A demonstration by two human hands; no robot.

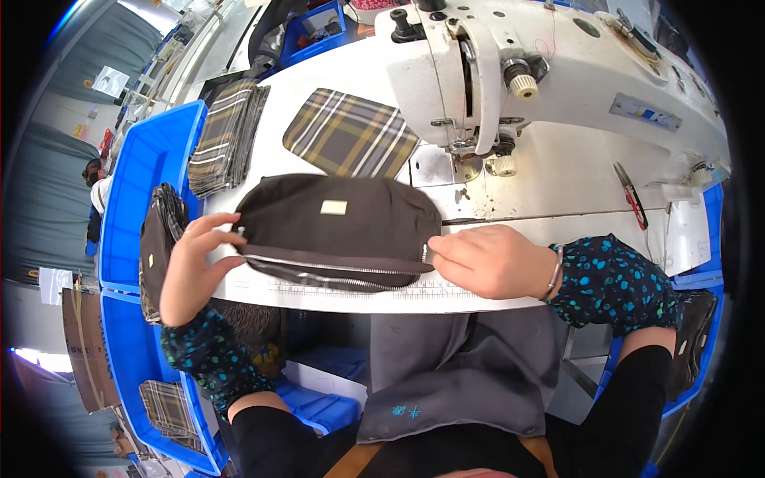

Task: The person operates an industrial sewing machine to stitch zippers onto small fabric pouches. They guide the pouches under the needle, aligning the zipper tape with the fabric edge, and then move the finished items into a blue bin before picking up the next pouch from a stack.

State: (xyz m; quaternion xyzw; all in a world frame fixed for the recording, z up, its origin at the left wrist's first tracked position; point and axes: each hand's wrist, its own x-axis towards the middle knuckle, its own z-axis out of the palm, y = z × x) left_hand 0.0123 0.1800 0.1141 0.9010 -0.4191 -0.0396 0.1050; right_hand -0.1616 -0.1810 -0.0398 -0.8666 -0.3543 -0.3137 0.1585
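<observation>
A dark brown fabric pouch (335,213) with a small light label and an unfastened zipper along its lower edge lies at the front of the white table (478,291). My left hand (199,259) grips the pouch's left end with fingertips and thumb. My right hand (486,263) pinches the right end beside the zipper. Behind the pouch are a plaid fabric panel (347,127) and a stack of plaid pieces (227,135). More dark pouches (159,247) stand at the table's left edge.
A white sewing machine (574,72) fills the back right, with red-handled snips (637,207) on the table. Blue bins (131,199) line the left, holding plaid pieces low down; another bin at right holds pouches (689,342). A person (96,183) is at the far left.
</observation>
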